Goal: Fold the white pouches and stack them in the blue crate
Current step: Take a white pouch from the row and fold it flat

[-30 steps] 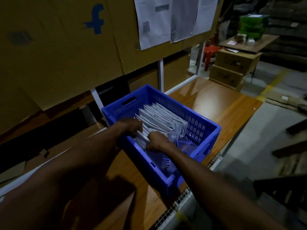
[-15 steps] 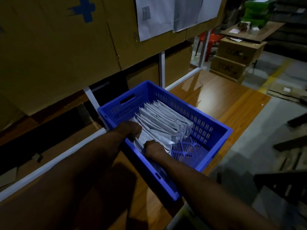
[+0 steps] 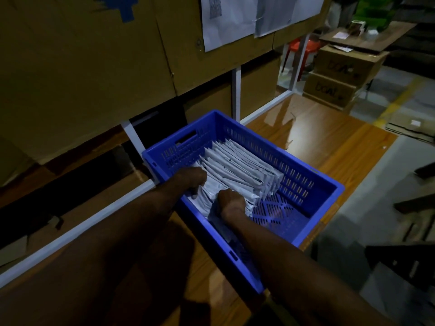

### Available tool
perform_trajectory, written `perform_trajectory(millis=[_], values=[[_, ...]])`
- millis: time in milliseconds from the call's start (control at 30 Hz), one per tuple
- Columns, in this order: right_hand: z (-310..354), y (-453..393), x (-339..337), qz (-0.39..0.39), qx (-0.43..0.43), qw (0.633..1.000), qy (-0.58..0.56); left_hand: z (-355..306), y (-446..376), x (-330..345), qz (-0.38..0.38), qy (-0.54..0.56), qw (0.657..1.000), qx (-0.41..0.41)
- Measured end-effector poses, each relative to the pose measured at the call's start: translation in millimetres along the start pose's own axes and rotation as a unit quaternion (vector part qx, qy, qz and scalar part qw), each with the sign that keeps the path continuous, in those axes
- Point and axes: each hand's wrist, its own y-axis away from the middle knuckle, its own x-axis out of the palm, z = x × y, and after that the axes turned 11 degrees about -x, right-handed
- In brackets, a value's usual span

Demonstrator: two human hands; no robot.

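Blue plastic: the blue crate (image 3: 303, 222) is set on the wooden tabletop (image 3: 329, 142), skewed to its edge, within easy reach of both arms. Only the head view is given.

White pouches (image 3: 237, 170) are stood on edge in a leaning row against the crate's far-left end wall, so each new one is propped by the last and the row is kept compact. The right part of the crate floor is left bare, its slotted base showing; room for more is judged to remain.

Left hand (image 3: 191, 178) is placed at the near-left end of the row, fingers curled down onto the frontmost pouch, apparently to stop the row from tipping. Whether the pouch is pinched or only pressed cannot be told in the dim light. Right hand (image 3: 230, 203) is held knuckles-up at the row's near face, fingers curled under and hidden; a pouch seems to be gripped and seated against the row, but this is not fully shown.

Step in hand is judged to be tucking a folded pouch into the stack.

Cardboard boxes (image 3: 339, 76) and a red chair (image 3: 303, 49) are seen well apart, beyond the tabletop. Paper sheets (image 3: 226, 22) are stuck on the cardboard wall above.
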Motion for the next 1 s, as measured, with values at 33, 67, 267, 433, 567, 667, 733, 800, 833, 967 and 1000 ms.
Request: perform_trajectory(millis=[33, 67, 267, 433, 567, 667, 733, 800, 833, 967, 1000], values=[[0.0, -0.5, -0.5, 0.004, 0.001, 1.0, 0.0, 2.4, -3.7, 1.9, 0.005, 0.008, 1.0, -0.022], [-0.7, -0.8, -0.1, 0.007, 0.001, 1.0, -0.001, 2.8, 0.2, 1.4, 0.016, 0.023, 0.999, -0.045], [-3.1, -1.5, 1.9, 0.034, -0.009, 0.999, -0.034, 6.9, -2.4, 7.4, -0.086, -0.094, 0.99, -0.058], [-3.8, 3.6, 4.1, 0.038, -0.021, 0.999, 0.028, 6.8, -6.2, 12.5, -0.119, -0.103, 0.984, -0.079], [-8.7, 9.4, -2.1, 0.029, 0.017, 0.996, 0.086, 4.8, -6.6, 10.1, -0.13, -0.141, 0.979, -0.069], [-7.9, 11.0, -5.7, 0.031, 0.025, 0.995, 0.089, 5.3, -6.8, 8.5, -0.131, -0.14, 0.978, -0.076], [-6.7, 13.1, -7.2, 0.038, 0.023, 0.995, 0.09, 7.0, -8.7, 10.1, -0.128, -0.146, 0.977, -0.083], [-5.1, 16.5, -10.7, 0.04, 0.025, 0.995, 0.091, 8.7, -10.0, 12.6, -0.136, -0.153, 0.975, -0.088], [-4.4, 19.1, -13.7, 0.038, 0.029, 0.994, 0.094, 10.0, -11.5, 13.2, -0.148, -0.152, 0.973, -0.089], [-6.2, 32.3, -25.4, 0.025, 0.027, 0.994, 0.103, 18.8, -7.5, 8.4, -0.184, -0.106, 0.974, -0.078], [-7.4, 36.3, -28.8, 0.019, 0.023, 0.994, 0.11, 22.8, -4.6, 7.1, -0.191, -0.095, 0.974, -0.072]])
